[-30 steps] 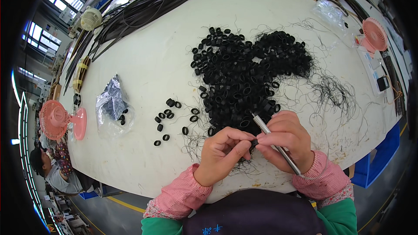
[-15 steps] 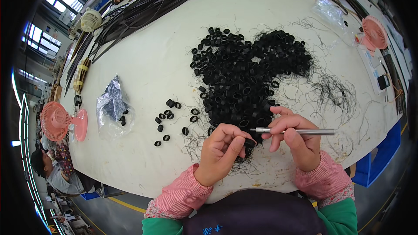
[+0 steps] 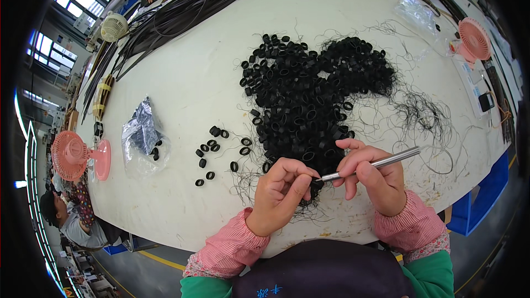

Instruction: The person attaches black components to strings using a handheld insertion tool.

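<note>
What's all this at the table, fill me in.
A person is working with both bare hands over a white table. The left hand pinches what looks like a small black ring, mostly hidden by the fingers. The right hand holds a slim silver tool, its tip right at the left fingertips. Just beyond lies a big heap of black rings, with loose dark threads to its right and a few separate rings to its left.

Pink striped oversleeves [image 3: 234, 240], floral edging [image 3: 428, 249], green sleeves [image 3: 430, 277], apparently a dark apron [image 3: 326, 273]
</note>
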A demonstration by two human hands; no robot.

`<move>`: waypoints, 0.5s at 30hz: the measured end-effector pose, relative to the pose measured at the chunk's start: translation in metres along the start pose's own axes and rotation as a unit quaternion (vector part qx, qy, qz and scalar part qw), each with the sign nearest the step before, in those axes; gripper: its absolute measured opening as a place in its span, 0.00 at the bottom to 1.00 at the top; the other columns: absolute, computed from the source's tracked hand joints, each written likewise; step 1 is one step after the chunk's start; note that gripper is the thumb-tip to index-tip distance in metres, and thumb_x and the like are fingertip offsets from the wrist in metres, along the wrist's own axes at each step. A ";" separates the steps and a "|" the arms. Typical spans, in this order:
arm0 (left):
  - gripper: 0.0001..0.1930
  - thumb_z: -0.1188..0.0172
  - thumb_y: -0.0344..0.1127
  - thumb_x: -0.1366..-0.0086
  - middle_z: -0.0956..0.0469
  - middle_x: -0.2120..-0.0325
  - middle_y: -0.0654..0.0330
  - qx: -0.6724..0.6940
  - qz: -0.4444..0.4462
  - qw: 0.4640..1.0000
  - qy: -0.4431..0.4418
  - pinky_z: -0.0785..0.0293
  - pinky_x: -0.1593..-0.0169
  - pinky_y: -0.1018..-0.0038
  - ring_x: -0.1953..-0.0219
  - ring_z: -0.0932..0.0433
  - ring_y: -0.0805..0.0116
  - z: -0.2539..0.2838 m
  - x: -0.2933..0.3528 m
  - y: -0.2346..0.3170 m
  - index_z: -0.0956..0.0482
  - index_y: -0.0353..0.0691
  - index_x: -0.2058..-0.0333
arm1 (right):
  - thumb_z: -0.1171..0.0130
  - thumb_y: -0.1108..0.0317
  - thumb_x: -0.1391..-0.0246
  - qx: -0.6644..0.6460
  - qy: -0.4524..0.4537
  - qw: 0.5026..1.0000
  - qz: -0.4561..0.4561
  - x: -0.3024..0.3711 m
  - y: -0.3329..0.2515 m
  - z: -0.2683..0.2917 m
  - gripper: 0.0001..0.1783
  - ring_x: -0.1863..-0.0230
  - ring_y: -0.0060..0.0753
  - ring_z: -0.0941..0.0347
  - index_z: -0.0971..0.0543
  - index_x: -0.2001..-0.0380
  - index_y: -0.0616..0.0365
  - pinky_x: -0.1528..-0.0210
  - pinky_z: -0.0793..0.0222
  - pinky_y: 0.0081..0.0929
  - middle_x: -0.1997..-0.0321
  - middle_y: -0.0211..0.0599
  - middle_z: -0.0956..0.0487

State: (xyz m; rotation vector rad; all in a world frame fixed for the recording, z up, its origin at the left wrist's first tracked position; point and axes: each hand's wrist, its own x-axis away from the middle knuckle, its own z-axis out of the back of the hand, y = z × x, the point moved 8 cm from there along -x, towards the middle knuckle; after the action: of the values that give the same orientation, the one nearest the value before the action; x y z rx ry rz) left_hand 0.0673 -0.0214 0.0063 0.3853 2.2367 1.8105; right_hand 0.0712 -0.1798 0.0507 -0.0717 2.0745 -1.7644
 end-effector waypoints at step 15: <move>0.04 0.50 0.24 0.32 0.22 0.66 0.61 0.011 -0.010 1.000 0.021 0.31 0.68 0.86 0.73 0.28 0.83 0.000 0.000 0.000 0.31 0.35 0.59 | 0.48 0.66 0.39 0.040 0.018 0.999 0.031 0.000 -0.001 0.006 0.08 0.69 0.22 0.24 0.23 0.63 0.57 0.37 0.45 0.42 0.79 0.26 0.23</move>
State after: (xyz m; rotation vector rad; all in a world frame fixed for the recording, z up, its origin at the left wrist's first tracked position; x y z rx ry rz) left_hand 0.0673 -0.0212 0.0061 0.3311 2.2819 1.8001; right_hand 0.0731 -0.1851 0.0514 0.0464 2.0070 -1.8206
